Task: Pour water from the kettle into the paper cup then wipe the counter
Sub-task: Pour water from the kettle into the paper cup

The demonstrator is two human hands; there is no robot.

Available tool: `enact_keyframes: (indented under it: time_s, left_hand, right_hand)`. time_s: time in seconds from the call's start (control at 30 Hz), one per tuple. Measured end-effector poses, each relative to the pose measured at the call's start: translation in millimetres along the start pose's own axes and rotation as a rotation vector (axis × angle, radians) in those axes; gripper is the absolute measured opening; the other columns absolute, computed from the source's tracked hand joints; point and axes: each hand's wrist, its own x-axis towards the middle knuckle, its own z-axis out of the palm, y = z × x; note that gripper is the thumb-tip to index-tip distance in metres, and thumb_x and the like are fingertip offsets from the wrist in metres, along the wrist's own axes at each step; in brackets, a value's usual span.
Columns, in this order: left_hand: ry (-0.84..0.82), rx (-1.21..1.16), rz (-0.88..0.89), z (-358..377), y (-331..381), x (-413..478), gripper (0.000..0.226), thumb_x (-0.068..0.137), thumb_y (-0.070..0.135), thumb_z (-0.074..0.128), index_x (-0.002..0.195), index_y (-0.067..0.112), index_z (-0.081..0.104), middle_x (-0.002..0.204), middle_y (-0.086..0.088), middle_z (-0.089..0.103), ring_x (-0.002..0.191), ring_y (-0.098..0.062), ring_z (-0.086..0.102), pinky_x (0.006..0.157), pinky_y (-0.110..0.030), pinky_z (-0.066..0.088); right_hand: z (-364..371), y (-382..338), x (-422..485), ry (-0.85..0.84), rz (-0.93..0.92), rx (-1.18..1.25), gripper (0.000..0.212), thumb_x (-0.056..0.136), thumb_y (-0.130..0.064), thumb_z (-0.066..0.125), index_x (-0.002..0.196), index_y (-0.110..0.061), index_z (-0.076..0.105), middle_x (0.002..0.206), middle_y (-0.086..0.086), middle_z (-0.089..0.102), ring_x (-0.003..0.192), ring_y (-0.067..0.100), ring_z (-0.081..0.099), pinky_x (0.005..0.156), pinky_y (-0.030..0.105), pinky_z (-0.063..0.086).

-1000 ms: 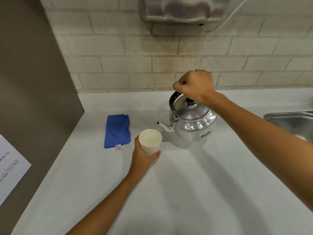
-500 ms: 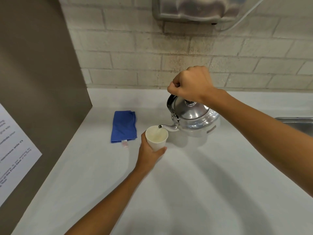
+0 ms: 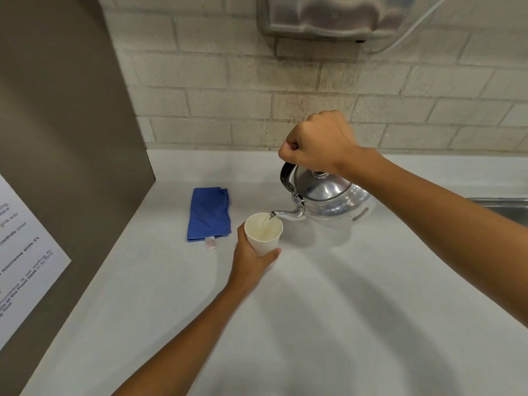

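My right hand [image 3: 317, 141] is closed around the black handle of a shiny metal kettle [image 3: 328, 200], which is lifted and tipped to the left. Its spout sits over the rim of a white paper cup [image 3: 264, 234], and a thin stream of water runs into the cup. My left hand [image 3: 248, 262] grips the cup from below and the left, holding it just above the white counter [image 3: 314, 324]. A folded blue cloth [image 3: 209, 214] lies flat on the counter left of the cup.
A brown panel [image 3: 63, 144] with a printed paper sheet [image 3: 20, 258] walls off the left side. A brick wall runs along the back with a metal dispenser [image 3: 328, 15] mounted high. A steel sink edge [image 3: 503, 205] shows at the right.
The kettle went from standing on the counter to lifted and tipped left, its spout now over the cup with water flowing. My left hand kept hold of the cup.
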Motion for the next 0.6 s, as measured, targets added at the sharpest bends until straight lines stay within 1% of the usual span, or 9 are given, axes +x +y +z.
enact_keyframes:
  time_s: [0.1,0.17,0.23,0.33,0.43,0.53,0.6]
  left_hand:
    - [-0.004,-0.012,-0.005,-0.3,-1.2,0.1,0.079,0.065,0.017,0.080,0.117,0.042,0.025,0.107,0.032,0.040,0.097,0.003,0.047,0.066,0.000,0.041]
    - [-0.007,-0.017,-0.010,0.0,-1.1,0.7,0.079,0.066,0.017,0.080,0.117,0.042,0.025,0.107,0.032,0.040,0.097,0.003,0.047,0.066,0.000,0.041]
    - [-0.006,-0.023,-0.009,0.6,-1.4,0.9,0.079,0.065,0.017,0.080,0.117,0.041,0.026,0.106,0.030,0.041,0.097,0.000,0.048,0.065,0.002,0.041]
    - [0.003,-0.032,-0.007,0.5,-2.6,0.4,0.079,0.065,0.016,0.080,0.118,0.040,0.026,0.108,0.023,0.044,0.100,-0.006,0.047,0.065,0.002,0.042]
    - [0.002,-0.037,0.000,0.5,-2.6,0.4,0.079,0.065,0.016,0.080,0.118,0.039,0.026,0.107,0.025,0.043,0.099,-0.007,0.047,0.065,0.003,0.041]
    - [0.002,-0.041,0.000,0.8,-2.3,0.6,0.079,0.066,0.015,0.080,0.119,0.037,0.025,0.113,0.013,0.044,0.103,-0.010,0.045,0.065,0.003,0.042]
    - [-0.004,-0.040,0.001,0.8,-2.3,0.0,0.079,0.066,0.016,0.079,0.120,0.037,0.025,0.117,0.009,0.043,0.106,-0.011,0.045,0.065,0.001,0.043]
  right_hand:
    - [-0.7,0.1,0.8,-0.006,-0.006,-0.001,0.044,0.075,-0.020,0.048,0.043,-0.016,0.018,0.040,-0.003,0.015,0.043,0.018,0.014,0.048,0.020,0.012]
    - [-1.2,0.0,1.3,-0.009,-0.012,-0.001,0.044,0.075,-0.020,0.047,0.043,-0.017,0.018,0.040,-0.003,0.016,0.043,0.018,0.015,0.047,0.020,0.012]
    - [-1.7,-0.5,1.4,-0.014,-0.017,-0.004,0.044,0.075,-0.020,0.047,0.043,-0.017,0.018,0.040,-0.002,0.016,0.042,0.018,0.014,0.048,0.020,0.012]
    - [-1.9,-0.4,1.3,-0.024,-0.021,-0.007,0.044,0.075,-0.020,0.047,0.043,-0.017,0.017,0.040,-0.002,0.016,0.041,0.016,0.012,0.048,0.019,0.012]
    - [-2.1,0.4,1.2,-0.029,-0.029,-0.007,0.044,0.076,-0.020,0.047,0.043,-0.017,0.018,0.040,-0.002,0.016,0.042,0.017,0.013,0.048,0.019,0.012]
    - [-3.0,0.6,1.3,-0.026,-0.037,-0.008,0.043,0.075,-0.019,0.046,0.043,-0.018,0.017,0.040,-0.003,0.016,0.041,0.015,0.010,0.047,0.020,0.012]
    - [-3.0,0.7,1.6,-0.027,-0.041,-0.011,0.043,0.075,-0.019,0.046,0.043,-0.018,0.017,0.040,-0.003,0.015,0.041,0.015,0.010,0.047,0.020,0.012]
